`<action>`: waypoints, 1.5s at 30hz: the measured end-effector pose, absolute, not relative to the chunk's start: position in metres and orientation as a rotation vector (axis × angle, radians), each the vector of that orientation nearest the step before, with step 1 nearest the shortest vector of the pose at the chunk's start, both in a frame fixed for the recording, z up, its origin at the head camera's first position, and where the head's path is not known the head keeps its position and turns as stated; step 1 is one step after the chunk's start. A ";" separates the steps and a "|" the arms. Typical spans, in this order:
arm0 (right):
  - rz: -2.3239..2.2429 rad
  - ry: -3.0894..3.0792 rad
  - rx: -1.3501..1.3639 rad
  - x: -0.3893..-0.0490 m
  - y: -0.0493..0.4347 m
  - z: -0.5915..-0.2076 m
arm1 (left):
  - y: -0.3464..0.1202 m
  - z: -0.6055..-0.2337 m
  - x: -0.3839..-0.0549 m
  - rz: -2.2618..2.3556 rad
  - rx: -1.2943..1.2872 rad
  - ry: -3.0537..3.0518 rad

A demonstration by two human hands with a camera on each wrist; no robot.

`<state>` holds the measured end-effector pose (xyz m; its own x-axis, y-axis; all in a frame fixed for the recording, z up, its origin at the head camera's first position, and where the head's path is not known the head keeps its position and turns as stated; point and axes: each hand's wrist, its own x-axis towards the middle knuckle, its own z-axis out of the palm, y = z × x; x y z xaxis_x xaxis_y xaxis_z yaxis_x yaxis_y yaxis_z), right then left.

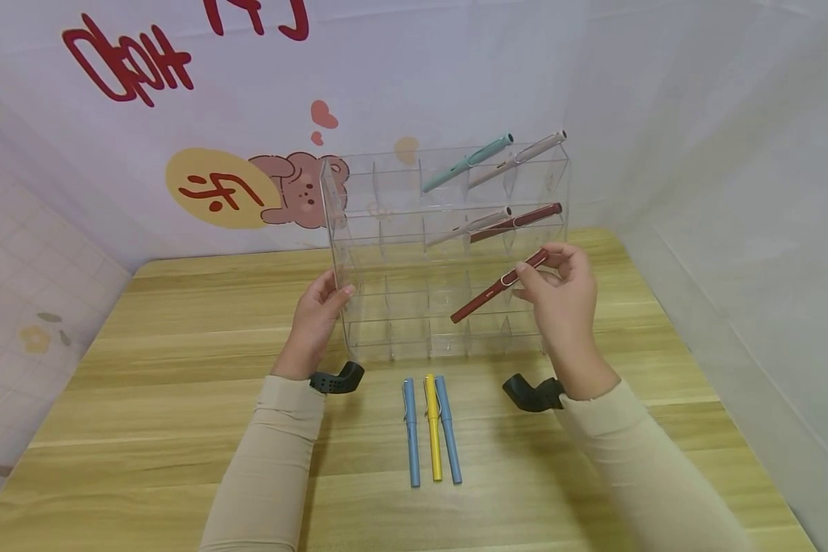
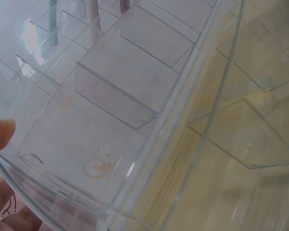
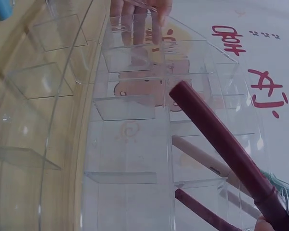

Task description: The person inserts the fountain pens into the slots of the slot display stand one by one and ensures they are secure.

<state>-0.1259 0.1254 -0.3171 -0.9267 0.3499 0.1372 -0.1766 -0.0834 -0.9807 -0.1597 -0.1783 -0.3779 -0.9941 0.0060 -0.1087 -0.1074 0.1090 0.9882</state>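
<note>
A clear acrylic pen rack (image 1: 403, 280) with several tiers of small compartments stands on the table. At its left side my left hand (image 1: 320, 318) grips the edge panel, thumb (image 2: 2, 134) on one face and fingers behind. My right hand (image 1: 569, 307) pinches a dark red pen (image 1: 490, 294) near its clip end, tilted in front of the rack's right half. In the right wrist view that pen (image 3: 221, 142) is apart from the dividers. Higher up, the rack holds a teal pen (image 1: 469, 162), a beige pen (image 1: 520, 159), a pale pen (image 1: 472, 224) and another dark red pen (image 1: 517, 222).
In front of the rack lie a blue pen (image 1: 412, 433), a yellow pen (image 1: 434, 429) and a second blue pen (image 1: 449, 431), side by side on the wooden table (image 1: 200, 368). A printed white cloth (image 1: 469, 69) hangs behind. Each wrist wears a black mount (image 1: 534, 393).
</note>
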 end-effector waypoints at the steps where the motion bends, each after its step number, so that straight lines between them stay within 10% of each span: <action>1: 2.078 -1.820 -0.187 -0.127 0.125 -0.317 | -0.178 -0.378 -0.160 2.041 -0.105 2.272; 45: 1.974 -1.682 -0.164 -0.151 0.087 -0.358 | -0.179 -0.381 -0.161 2.055 -0.100 2.273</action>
